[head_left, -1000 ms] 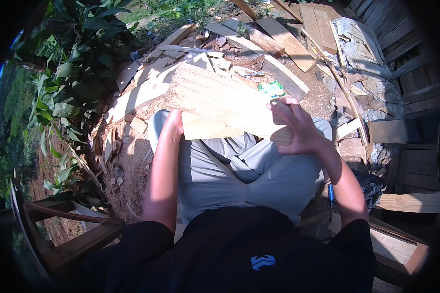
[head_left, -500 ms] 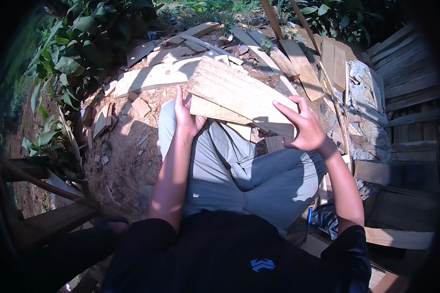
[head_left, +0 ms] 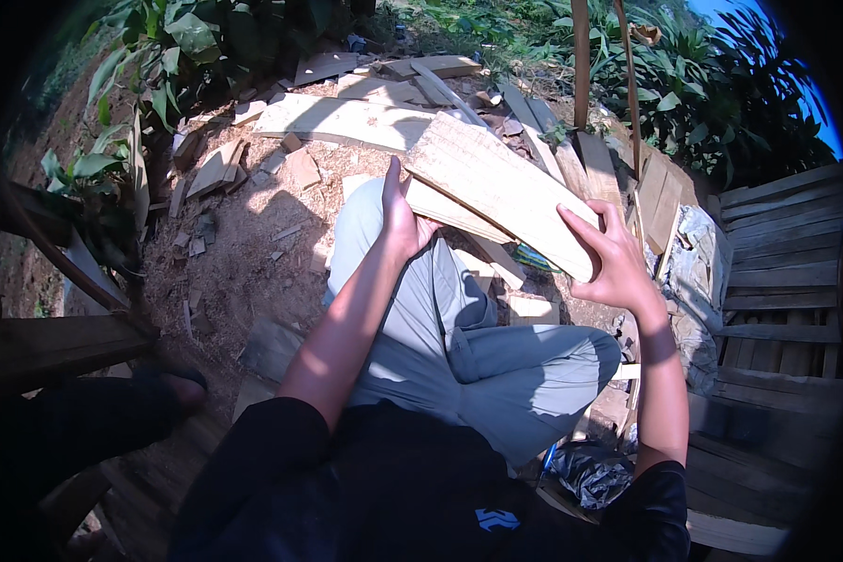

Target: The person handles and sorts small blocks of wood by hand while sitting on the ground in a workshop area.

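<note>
Two pale sawn boards, an upper wooden board (head_left: 496, 183) lying askew over a lower wooden board (head_left: 459, 214), are held above my lap. They slant down from upper left to lower right. My left hand (head_left: 406, 223) grips their left ends, thumb upright along the side and fingers hidden underneath. At the other end my right hand (head_left: 616, 258) clasps the upper board's corner, with fingers on its top face and the thumb below. Whether the right hand also touches the lower board cannot be seen.
Sawdust and offcuts (head_left: 302, 169) cover the ground at left. A long pale plank (head_left: 337, 120) and other planks lie beyond the boards. Slatted wood (head_left: 782, 253) stands at right, beside crumpled sheeting (head_left: 698, 281). Another person's foot (head_left: 185, 386) is at lower left.
The view has swung, so the scene sits differently in the picture. Both hands keep their hold on the boards, which now appear further right, with the upper one tilted slightly more.
</note>
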The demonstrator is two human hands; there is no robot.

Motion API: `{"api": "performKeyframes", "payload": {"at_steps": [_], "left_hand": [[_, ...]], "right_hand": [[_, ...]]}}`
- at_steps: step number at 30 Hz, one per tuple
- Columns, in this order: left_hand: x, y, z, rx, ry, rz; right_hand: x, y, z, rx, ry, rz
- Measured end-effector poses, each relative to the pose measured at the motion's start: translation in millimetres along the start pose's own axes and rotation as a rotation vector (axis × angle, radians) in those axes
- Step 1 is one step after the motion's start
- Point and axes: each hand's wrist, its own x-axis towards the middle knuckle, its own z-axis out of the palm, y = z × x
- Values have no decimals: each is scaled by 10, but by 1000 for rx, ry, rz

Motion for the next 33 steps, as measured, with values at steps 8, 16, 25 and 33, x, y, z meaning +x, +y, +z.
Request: {"api": "performKeyframes", "payload": {"at_steps": [8, 16, 25, 33], "left_hand": [[4, 17, -14, -64, -25, -9], [83, 26, 62, -87, -18, 80], [18, -47, -36, 307, -17, 195], [57, -98, -107, 400, -36, 154]], "right_hand": [[19, -32, -24, -37, -80, -59], [298, 40, -183, 36, -126, -16], [551, 28, -168, 29, -91, -63], [696, 36, -354, -70, -186, -114]]}}
